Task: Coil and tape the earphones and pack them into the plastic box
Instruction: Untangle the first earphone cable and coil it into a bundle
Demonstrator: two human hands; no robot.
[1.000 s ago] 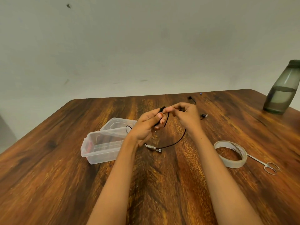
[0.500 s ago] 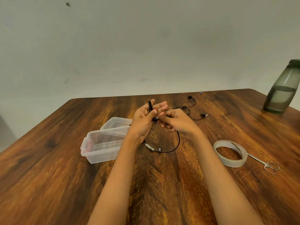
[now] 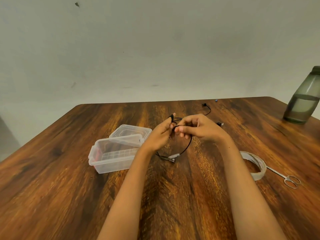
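right grip (image 3: 202,129) | moved right; pinches cable (image 3: 188,145) beside left grip (image 3: 160,135)

Bottle (image 3: 305,99) is cut by the right edge, blue speck (image 3: 216,100) is too small to identify, and right hand (image 3: 202,129) hides part of the earphones (image 3: 188,146).

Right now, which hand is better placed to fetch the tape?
Probably the right hand: the tape roll lies beside that forearm, while the left hand has the earphone cord looped round its fingers.
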